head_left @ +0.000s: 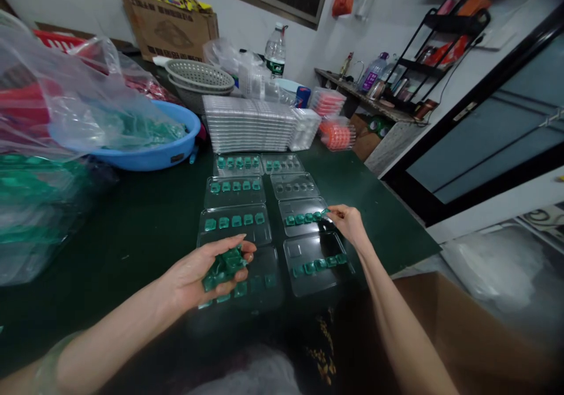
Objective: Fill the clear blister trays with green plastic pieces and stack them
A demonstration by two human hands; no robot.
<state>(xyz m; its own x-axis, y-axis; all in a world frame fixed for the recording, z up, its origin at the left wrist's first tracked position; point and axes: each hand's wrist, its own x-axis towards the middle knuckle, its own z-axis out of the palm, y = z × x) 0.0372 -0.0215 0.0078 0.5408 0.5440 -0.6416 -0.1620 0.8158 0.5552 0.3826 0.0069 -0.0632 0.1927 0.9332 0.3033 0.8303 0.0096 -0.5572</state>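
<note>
My left hand (211, 274) is cupped around a pile of green translucent plastic pieces (227, 265), held above the nearest left tray. With finger and thumb, my right hand (348, 221) pinches one green piece (325, 212) at the right end of a row in a clear plastic tray (288, 207). Two columns of such trays lie on the dark green table. Rows of green pieces fill the left column's trays (235, 198) and the near right tray (308, 289). Another right tray (294, 186) shows bare slots, and the far right tray (284, 163) holds a couple of pieces.
Behind the trays rises a stack of clear trays (251, 124). A blue basin (154, 154) with green pieces and plastic bags stands left. Orange packs (337, 133) sit at the back right. Below the table's right edge is an open cardboard box (440, 313).
</note>
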